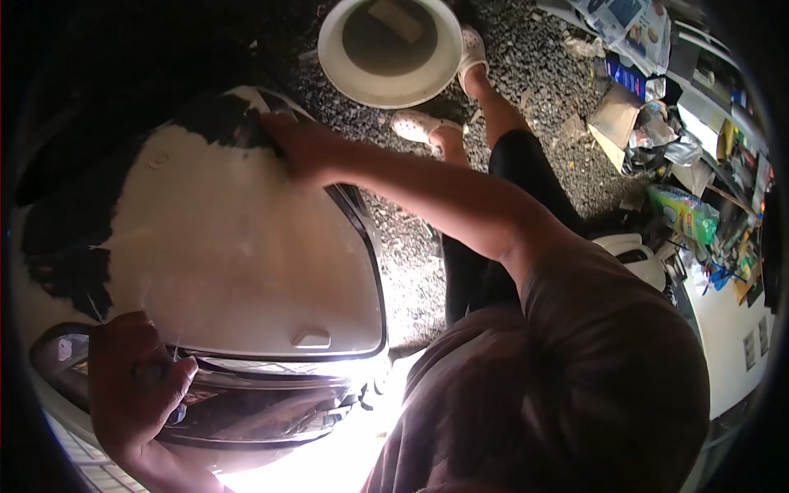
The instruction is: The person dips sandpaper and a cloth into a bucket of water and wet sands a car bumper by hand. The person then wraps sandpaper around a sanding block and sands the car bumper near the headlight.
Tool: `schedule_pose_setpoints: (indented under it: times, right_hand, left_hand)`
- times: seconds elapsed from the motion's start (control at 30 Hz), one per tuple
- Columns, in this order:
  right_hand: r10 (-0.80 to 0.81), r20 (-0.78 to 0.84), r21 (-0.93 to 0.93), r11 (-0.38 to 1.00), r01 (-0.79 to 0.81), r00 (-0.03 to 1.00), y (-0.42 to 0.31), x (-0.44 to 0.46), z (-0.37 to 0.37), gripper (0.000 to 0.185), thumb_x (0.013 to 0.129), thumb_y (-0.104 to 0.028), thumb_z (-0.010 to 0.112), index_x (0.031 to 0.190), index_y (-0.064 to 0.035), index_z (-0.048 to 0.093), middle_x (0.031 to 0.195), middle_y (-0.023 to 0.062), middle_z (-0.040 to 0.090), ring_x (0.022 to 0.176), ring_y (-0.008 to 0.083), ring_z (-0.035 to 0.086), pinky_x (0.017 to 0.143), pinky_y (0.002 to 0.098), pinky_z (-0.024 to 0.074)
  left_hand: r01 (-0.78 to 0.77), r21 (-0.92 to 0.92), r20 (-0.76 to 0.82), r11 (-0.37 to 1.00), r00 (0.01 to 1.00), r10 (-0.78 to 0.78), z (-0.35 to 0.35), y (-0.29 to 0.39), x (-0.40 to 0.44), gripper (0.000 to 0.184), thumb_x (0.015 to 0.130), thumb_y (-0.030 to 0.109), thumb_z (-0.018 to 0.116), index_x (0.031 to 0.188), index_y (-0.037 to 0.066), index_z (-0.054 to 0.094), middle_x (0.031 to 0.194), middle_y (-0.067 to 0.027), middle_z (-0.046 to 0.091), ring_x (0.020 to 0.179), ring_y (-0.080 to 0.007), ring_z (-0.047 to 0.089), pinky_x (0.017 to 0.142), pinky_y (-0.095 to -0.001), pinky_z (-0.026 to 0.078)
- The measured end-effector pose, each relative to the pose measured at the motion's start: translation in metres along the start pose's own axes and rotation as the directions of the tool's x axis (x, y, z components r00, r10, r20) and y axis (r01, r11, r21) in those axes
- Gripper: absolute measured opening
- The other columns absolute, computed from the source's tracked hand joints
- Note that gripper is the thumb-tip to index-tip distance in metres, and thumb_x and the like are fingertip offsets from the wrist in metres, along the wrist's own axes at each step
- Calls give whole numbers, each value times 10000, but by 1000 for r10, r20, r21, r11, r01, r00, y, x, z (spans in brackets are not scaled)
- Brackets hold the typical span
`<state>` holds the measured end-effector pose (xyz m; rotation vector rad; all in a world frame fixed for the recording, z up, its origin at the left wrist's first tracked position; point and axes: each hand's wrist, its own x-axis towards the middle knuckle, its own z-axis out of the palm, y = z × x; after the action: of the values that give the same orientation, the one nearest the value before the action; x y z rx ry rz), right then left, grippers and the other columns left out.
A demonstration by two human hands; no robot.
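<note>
A white car panel [246, 246] with ragged dark patches [70, 246] fills the left side. My right hand [308, 152] presses on its upper edge, beside another dark patch [218, 119]. The fingers are bent and held together; whatever lies beneath them is hidden. Low on the left, my left hand [140, 382] rests by the car's lamp [62, 353], thumb spread away from the shadowed fingers. Nothing shows in its grasp. Beyond my right forearm a white basin [333, 70] holds murky liquid and a light rectangular block [397, 20].
Gravel [559, 115] covers the ground around two feet in pale clogs [419, 126]. Along the right lie a cardboard piece [615, 123], newspaper [637, 33], a green packet [684, 212] and mixed clutter. Strong glare [329, 464] washes out the lower middle.
</note>
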<state>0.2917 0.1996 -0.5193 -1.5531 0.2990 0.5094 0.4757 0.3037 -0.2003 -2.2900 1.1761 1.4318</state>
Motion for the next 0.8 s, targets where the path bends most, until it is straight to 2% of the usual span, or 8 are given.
schedule_pose_setpoints:
  times: [0.1,0.17,0.3,0.43,0.5,0.57,0.7,0.8]
  right_hand:
    - [48,-33,-6,999,-49,998,11,-15,35,853,900,-70,649,1613,24,191,1651,315,248,1379,401,539,1105,454,501]
    - [-289,-184,-318,922,221,940,11,-53,50,894,892,-64,648,1626,35,147,1671,309,209,1454,397,454,1186,456,420]
    - [13,16,50,999,-14,1000,9,21,-3,821,923,28,545,1647,-7,159,1686,262,235,1553,362,299,1275,411,278]
    - [-5,-25,13,1000,5,1000,1,-19,24,840,903,33,554,1644,2,160,1688,258,232,1551,363,302,1272,413,286]
    - [-193,-140,-127,976,176,971,0,-46,38,877,870,55,575,1640,11,158,1681,267,245,1546,359,315,1266,415,299]
    - [-16,13,28,999,15,1000,-1,-17,9,922,837,85,580,1641,22,133,1685,280,215,1550,357,308,1269,417,296]
    - [54,135,75,995,-65,989,-11,6,-17,941,825,110,550,1644,33,92,1710,271,115,1569,355,260,1285,404,274]
    - [-205,-81,-153,970,191,975,-7,-46,27,908,846,97,535,1641,34,101,1707,273,134,1535,355,338,1261,402,314]
  left_hand:
    - [106,-40,118,994,988,-101,-4,0,3,355,524,172,868,654,65,556,719,-88,511,722,-316,528,757,-409,421]
    - [47,-33,82,998,996,-44,1,-6,-2,340,525,145,868,660,64,567,748,-95,523,777,-317,549,776,-408,429]
    - [137,-61,70,989,989,-133,0,1,-1,334,517,114,869,666,63,575,789,-105,544,845,-316,563,803,-426,436]
    - [107,-69,-57,992,992,-111,5,1,-7,332,517,98,870,665,66,575,803,-106,544,874,-314,555,810,-428,438]
    - [77,-64,-87,995,993,-82,6,-2,-3,334,519,105,873,664,67,574,794,-102,540,868,-314,551,808,-423,437]
    - [95,2,146,995,985,-94,-8,-4,1,339,519,104,883,686,69,591,868,-101,580,920,-319,569,848,-422,449]
    - [146,-95,86,985,987,-138,-8,4,2,350,530,161,889,689,70,591,843,-110,574,875,-329,572,834,-421,445]
    - [68,-51,-93,996,993,-72,7,-5,-2,349,535,179,880,689,63,588,843,-120,575,869,-331,581,838,-419,450]
